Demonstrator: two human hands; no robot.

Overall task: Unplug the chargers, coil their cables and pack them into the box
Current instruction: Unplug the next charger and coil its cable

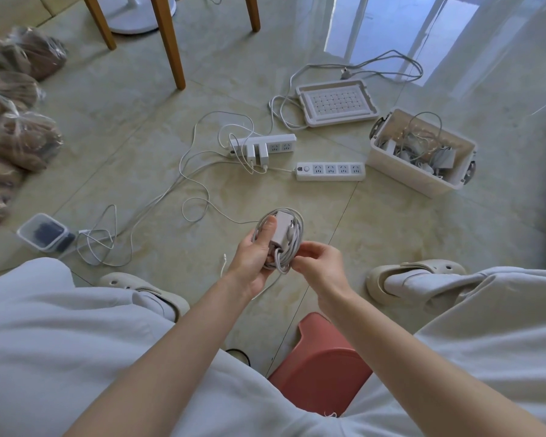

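Note:
My left hand (255, 254) holds a white charger (281, 229) upright, with its cable coiled in loops around it. At the coil's lower edge, my right hand (318, 264) pinches the cable (282, 263); a loose tail hangs down to the floor. Two more chargers (257, 152) are plugged into the far power strip (267, 144), their cables trailing left across the floor. The near power strip (331, 171) has all sockets free. The open white box (420, 176) at the right holds several coiled chargers.
The box's lid (337, 104) lies upside down behind the strips. A small clear container (43, 232) sits at the left beside tangled cable. Bagged items line the left edge. Wooden chair legs (170, 42) stand at the back. A red stool (322, 367) is under me.

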